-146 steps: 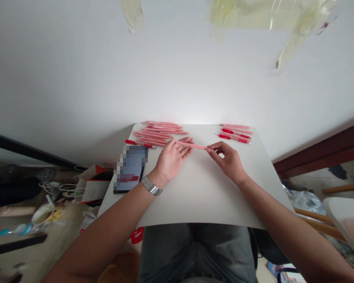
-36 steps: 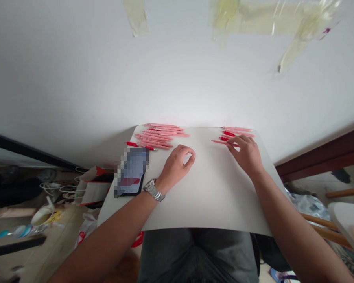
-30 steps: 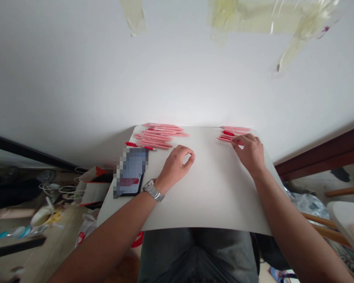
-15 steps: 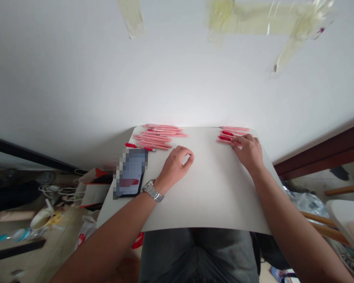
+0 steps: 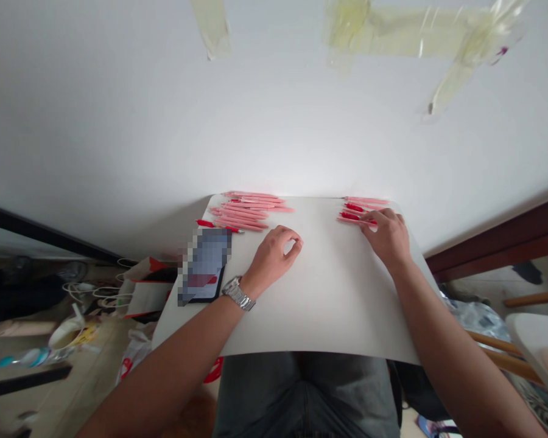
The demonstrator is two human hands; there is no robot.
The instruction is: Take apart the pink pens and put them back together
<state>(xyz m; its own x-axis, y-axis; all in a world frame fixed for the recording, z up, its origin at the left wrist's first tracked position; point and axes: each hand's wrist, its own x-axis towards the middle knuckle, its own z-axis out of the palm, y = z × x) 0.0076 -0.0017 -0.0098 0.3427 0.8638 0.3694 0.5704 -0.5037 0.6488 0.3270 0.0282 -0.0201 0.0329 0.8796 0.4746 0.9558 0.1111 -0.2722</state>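
My right hand (image 5: 386, 234) is at the right pile of pens (image 5: 368, 200), its thumb and fingers closed on a red pen (image 5: 349, 215) lying along the near side of that pile. More pink and red pens lie just beyond it, partly hidden by my fingers. My left hand (image 5: 276, 252), with a metal watch on the wrist, rests over the middle of the white table, thumb and forefinger pinched into a ring with nothing visible in it. To its upper left lies a larger pile of pink pens (image 5: 242, 213).
A tablet-like device (image 5: 205, 267), blurred in part, lies at the table's left side with a red pen (image 5: 205, 224) above it. The white table (image 5: 319, 310) abuts a wall (image 5: 274, 121) bearing yellowed tape. Bags, cables and a cup (image 5: 67, 334) clutter the left floor.
The red pen under my right fingers shows more of its red near end, and the hand has barely moved. My left hand holds its pinch. The view has shifted slightly.
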